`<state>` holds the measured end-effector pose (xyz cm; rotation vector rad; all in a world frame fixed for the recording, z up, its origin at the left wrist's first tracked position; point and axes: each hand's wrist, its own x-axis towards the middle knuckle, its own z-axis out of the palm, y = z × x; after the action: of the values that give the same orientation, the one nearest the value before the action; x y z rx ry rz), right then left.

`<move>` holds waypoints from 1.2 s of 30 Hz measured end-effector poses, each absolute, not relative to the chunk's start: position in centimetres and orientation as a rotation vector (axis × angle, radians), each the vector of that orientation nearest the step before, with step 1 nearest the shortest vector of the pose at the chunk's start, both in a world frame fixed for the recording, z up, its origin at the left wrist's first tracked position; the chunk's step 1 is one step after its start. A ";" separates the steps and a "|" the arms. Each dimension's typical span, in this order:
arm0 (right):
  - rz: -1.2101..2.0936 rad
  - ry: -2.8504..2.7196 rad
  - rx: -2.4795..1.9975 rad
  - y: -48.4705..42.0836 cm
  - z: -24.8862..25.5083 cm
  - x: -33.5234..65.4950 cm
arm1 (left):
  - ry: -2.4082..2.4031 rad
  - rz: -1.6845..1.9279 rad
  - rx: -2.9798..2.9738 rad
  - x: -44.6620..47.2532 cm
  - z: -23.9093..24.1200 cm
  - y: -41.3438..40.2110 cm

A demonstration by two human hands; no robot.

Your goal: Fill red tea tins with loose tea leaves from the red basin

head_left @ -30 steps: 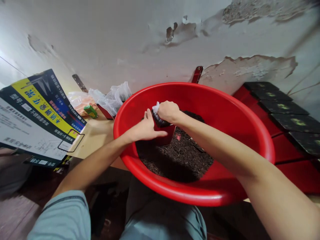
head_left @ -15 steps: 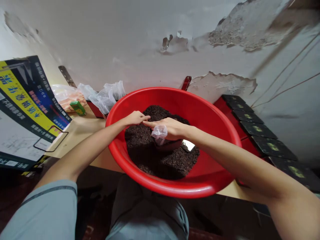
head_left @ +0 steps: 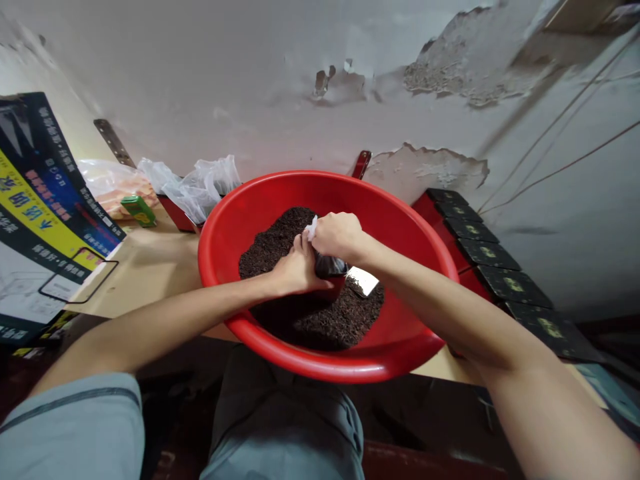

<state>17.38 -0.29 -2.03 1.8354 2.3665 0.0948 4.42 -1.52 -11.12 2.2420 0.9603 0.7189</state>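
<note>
A large red basin [head_left: 345, 370] holds a heap of dark, dry material like loose tea leaves [head_left: 273, 239]. On the heap stands a small red box [head_left: 333, 293] with a clear plastic bag [head_left: 313, 229] inside it; dark contents show through the film. My left hand [head_left: 298, 268] clasps the box's left side, its fingertips near the bag's neck. Above the box, my right hand [head_left: 341, 235] is closed in a fist around the gathered top of the bag. A shiny flat metal piece [head_left: 363, 280] lies on the heap to the right, partly hidden.
Several red boxes with black lids [head_left: 510, 283] line the right side. On the left are another red box [head_left: 179, 217] stuffed with plastic bags [head_left: 197, 187], a green packet [head_left: 139, 211] and a large printed carton [head_left: 40, 220]. The wooden table [head_left: 150, 267] meets a peeling wall.
My left hand has come down from the bag's far side onto the box. My right hand has changed from pointing fingers to a fist, and the bag's loose top is now gathered. The view has shifted slightly.
</note>
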 end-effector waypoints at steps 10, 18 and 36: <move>0.159 2.640 1.749 1.1 -2.0 20.4 | 1.209 0.693 1.912 0.0 -6.6 4.1; 0.193 2.702 1.594 -1.1 -1.8 19.5 | 0.643 0.280 2.152 1.9 -6.5 4.7; 0.576 3.412 0.945 -4.9 -8.9 24.8 | 0.525 0.182 2.291 0.3 -7.8 8.6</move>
<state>24.79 -4.90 -8.91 0.9454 3.4120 0.5759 0.34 8.58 -7.75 2.2907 0.5246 0.1817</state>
